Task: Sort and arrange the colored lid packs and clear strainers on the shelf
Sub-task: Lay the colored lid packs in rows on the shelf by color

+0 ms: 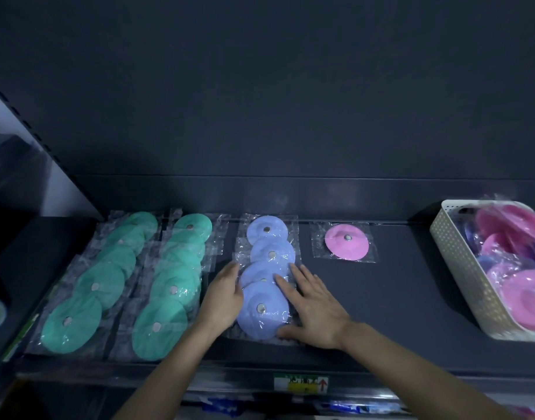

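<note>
a white basket [460, 268] of pink packs is sitting right; both flat hands, left hand [225, 298] and right hand [313, 304], are flanking the overlapping blue lid packs [267, 277] beside green rows [123, 280].

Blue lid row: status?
Left hand, right hand open, touching blue lid row. One pink lid pack laid beside it. White basket holds more.

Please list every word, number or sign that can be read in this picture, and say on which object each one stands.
Price tag on the shelf's front edge: dark characters on green and yellow, too blurred to read; only a red arrow pointing up is clear.
Green strip on the left shelf edge: too blurred to read.
Lid packs and white basket: no print visible.
</note>
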`<state>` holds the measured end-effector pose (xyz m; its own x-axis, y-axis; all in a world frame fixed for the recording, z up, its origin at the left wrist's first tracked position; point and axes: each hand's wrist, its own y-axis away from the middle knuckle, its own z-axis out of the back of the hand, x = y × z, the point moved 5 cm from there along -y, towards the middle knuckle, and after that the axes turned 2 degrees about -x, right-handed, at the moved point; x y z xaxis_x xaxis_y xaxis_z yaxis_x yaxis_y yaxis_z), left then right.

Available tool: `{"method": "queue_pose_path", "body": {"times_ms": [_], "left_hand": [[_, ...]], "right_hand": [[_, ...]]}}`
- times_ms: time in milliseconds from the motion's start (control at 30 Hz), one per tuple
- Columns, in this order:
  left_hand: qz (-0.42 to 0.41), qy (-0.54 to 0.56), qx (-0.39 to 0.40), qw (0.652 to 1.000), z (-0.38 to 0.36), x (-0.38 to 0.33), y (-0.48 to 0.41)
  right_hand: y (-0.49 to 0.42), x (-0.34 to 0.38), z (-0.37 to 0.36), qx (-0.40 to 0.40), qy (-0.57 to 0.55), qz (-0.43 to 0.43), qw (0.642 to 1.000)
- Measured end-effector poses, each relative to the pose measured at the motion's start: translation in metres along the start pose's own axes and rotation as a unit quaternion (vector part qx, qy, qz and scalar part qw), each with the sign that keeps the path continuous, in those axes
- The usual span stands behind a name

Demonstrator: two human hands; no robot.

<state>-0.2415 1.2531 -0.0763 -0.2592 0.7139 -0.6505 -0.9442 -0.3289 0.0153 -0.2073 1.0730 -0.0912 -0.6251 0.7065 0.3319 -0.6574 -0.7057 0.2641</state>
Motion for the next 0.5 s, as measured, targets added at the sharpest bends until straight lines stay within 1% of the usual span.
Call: {"method": "queue_pose_path", "body": {"times_ms": [100, 200, 267, 333, 400, 500], "left_hand": [[0.001, 0.026, 0.017, 1.000, -0.001, -0.001, -0.001], [-0.002, 0.035, -0.002, 0.999, 0.003, -0.002, 0.000], [-0.005, 0.038, -0.039, 0.999, 0.007, -0.002, 0.002], [0.005, 0.038, -0.071, 0.997, 0.011, -0.001, 0.002], [0.015, 0.034, -0.085, 0.996, 0.013, -0.001, 0.001], [0.014, 0.021, -0.087, 0.996, 0.012, -0.002, -0.001]], "right_hand": [[-0.001, 0.005, -0.002, -0.005, -0.029, 0.001, 1.000], [0.000, 0.008, 0.006, -0.030, -0.113, -0.003, 0.993], [0.003, 0.001, 0.015, -0.082, -0.190, -0.036, 0.978], [0.008, -0.012, 0.022, -0.135, -0.207, -0.083, 0.965], [0.008, -0.022, 0.023, -0.147, -0.211, -0.128, 0.958], [0.004, -0.029, 0.019, -0.145, -0.307, -0.188, 0.922]]}}
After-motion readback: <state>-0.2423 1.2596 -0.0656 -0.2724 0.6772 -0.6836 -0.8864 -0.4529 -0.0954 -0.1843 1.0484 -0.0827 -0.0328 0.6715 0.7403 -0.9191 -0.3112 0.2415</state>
